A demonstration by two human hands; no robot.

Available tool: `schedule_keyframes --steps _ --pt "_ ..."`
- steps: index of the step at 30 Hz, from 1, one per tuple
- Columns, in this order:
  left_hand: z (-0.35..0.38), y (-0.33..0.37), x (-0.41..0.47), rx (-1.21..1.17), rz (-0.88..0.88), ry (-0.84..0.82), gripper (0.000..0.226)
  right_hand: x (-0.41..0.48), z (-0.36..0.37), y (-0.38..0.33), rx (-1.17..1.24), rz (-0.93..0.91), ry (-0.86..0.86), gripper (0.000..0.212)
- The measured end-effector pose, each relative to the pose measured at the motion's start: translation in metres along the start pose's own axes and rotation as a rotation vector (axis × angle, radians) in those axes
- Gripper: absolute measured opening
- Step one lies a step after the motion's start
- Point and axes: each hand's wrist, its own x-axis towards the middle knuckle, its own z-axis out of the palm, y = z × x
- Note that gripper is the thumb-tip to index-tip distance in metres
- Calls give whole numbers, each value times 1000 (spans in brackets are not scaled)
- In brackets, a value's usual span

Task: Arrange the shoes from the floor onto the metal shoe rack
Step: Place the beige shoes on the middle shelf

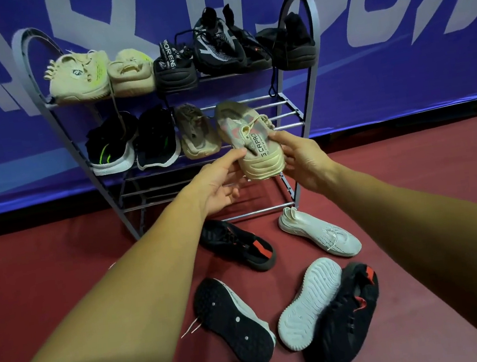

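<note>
Two bare forearms (131, 296) reach forward; both hands hold a tan shoe (252, 146) by its heel at the metal shoe rack (284, 114).

Blue banner (394, 41) beyond the hands, red floor (61, 262) under them. Rack stands just past the hands, shoes filling its top shelf. Middle shelf has two black shoes and a matching tan shoe (197, 134) left of the hands. Held shoe: toe over that shelf's right end, can't tell if it touches. Left hand (216, 183) pinches the heel's left side, thumb on top. Right hand (304, 160) curls round the heel's right side. Floor below the hands: black-red shoe (239, 244), white shoe (318, 232), black-soled shoe (233, 322) sole up, white-soled shoe (309, 301) sole up, second black-red shoe (347, 315) touching it.
</note>
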Motion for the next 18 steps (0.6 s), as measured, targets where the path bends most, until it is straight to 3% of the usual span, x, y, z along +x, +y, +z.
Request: schedule_keyframes --steps 3,12,18 --pt "-2 -2 9 -24 -18 3 34 15 11 6 37 -21 69 52" --pt "9 2 46 -173 -54 87 44 50 31 11 162 -31 180 28" --pt "14 11 78 -339 7 203 38 78 34 18 119 -43 111 20"
